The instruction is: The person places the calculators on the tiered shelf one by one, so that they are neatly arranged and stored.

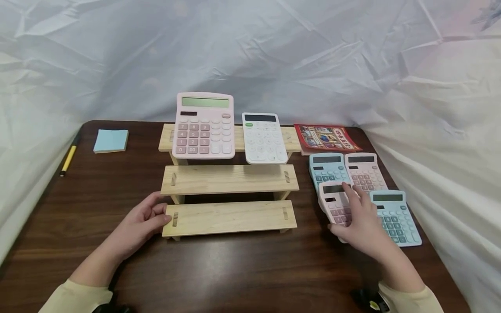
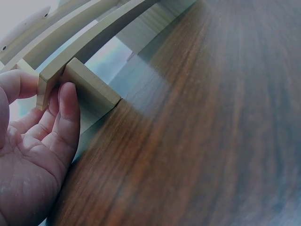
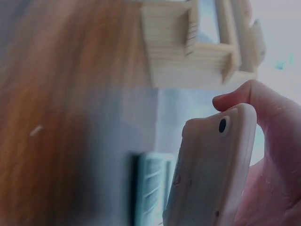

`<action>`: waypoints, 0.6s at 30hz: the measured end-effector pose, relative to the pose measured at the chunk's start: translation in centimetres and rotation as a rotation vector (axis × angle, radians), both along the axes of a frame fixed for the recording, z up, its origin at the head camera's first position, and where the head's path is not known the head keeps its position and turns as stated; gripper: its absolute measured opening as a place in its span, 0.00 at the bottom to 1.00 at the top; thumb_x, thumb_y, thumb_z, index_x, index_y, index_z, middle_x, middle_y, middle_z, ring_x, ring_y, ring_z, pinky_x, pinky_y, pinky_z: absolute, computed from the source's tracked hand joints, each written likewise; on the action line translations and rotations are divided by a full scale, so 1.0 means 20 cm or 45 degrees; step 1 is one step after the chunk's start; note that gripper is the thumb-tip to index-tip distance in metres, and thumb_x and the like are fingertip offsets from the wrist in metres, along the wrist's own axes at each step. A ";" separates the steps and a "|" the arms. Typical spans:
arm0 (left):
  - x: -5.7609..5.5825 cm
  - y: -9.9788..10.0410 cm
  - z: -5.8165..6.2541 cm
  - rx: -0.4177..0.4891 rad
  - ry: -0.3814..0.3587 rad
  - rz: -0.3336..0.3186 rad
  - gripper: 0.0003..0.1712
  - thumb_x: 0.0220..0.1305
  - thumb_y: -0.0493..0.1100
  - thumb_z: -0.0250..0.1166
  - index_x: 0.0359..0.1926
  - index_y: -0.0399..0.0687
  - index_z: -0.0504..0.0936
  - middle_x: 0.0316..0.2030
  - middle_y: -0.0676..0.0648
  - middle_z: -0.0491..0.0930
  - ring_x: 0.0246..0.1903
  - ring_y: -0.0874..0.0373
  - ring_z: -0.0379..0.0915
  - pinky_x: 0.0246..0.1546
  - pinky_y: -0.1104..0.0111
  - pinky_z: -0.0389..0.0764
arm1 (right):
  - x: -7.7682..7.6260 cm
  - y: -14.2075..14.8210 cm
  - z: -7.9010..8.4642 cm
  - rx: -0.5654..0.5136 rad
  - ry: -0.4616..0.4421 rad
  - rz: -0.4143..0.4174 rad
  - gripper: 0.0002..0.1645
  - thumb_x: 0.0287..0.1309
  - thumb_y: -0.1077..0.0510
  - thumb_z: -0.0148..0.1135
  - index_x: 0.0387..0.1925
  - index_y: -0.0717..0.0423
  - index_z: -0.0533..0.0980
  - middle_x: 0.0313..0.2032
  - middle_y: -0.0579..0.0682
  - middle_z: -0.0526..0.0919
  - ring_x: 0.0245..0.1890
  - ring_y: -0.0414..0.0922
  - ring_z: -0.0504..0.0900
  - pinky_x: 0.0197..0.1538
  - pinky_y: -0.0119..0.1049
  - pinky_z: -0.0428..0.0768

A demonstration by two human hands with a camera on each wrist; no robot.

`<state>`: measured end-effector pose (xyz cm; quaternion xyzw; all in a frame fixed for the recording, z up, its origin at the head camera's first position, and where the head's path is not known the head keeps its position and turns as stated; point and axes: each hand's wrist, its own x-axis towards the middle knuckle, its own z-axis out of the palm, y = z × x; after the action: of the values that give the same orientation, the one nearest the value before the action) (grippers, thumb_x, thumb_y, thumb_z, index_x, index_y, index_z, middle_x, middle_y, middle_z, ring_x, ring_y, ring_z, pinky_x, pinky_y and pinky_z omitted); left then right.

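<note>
My left hand point(image 1: 141, 224) pinches the left end of the lowest step of a three-step wooden stand point(image 1: 231, 217). In the left wrist view, the thumb and fingers lie on either side of the board's corner point(image 2: 51, 77). At the right, my right hand point(image 1: 365, 228) grips a pink calculator point(image 1: 338, 213) by its sides. The right wrist view shows this calculator's back point(image 3: 207, 160) raised off the table. On the stand's top step, a larger pink calculator point(image 1: 205, 130) and a white calculator point(image 1: 264, 141) lean back side by side.
Around the right hand lie a blue calculator point(image 1: 328, 165), another pink calculator point(image 1: 364, 169) and a second blue one point(image 1: 399, 217). Behind them is a red booklet point(image 1: 326, 137). Blue sticky notes point(image 1: 111, 140) and a yellow-and-black marker point(image 1: 68, 160) lie at the far left.
</note>
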<state>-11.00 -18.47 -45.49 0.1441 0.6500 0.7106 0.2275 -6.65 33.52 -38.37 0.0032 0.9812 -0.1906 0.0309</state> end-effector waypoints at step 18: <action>0.01 0.01 0.01 0.031 0.043 -0.019 0.29 0.71 0.33 0.54 0.69 0.44 0.55 0.49 0.31 0.76 0.42 0.50 0.80 0.37 0.58 0.82 | 0.07 -0.40 0.26 -0.108 0.311 0.462 0.67 0.27 0.49 0.78 0.73 0.42 0.55 0.74 0.49 0.49 0.69 0.54 0.50 0.56 0.57 0.58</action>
<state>-10.89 -18.36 -45.39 0.1637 0.6440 0.7142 0.2200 -5.29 25.57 -33.27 -0.1979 0.9532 -0.2219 -0.0544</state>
